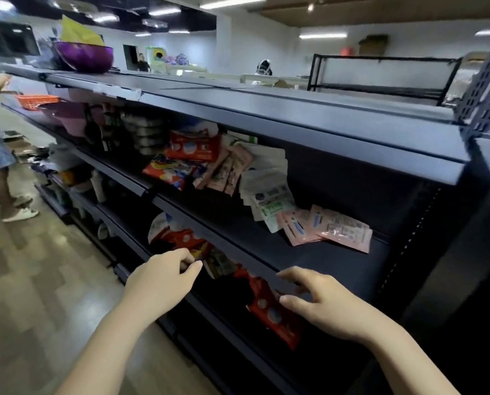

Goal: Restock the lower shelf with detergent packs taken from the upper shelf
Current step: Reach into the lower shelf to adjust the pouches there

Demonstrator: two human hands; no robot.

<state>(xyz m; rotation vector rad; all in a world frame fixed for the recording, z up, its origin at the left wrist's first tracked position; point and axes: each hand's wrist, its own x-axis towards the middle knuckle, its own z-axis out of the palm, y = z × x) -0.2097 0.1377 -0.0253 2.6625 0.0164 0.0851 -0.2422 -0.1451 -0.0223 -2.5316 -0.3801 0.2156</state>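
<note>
Placing step: right hand (pixel 323 306) pinches red detergent pack (pixel 269 312) at lower shelf (pixel 209 309) front edge; left hand (pixel 164 277) loosely curled, empty. Next: push it in.

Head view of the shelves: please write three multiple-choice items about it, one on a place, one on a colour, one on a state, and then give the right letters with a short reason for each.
1. Where do the pink sachets lie?
A. on the floor
B. on the upper shelf, right of the white pouches
C. in the purple bowl

2. What colour is the pack under the right hand?
A. red
B. green
C. black

3. What is the left hand doing?
A. holding a pack on the upper shelf
B. hanging at the person's side
C. reaching at the lower shelf, fingers loosely curled, nothing clearly held

Answers:
1 B: they lie flat on the upper shelf beside the white pouches.
2 A: the red pack on the lower shelf shows below the right hand.
3 C: the left hand is at the front of the lower shelf.
</note>
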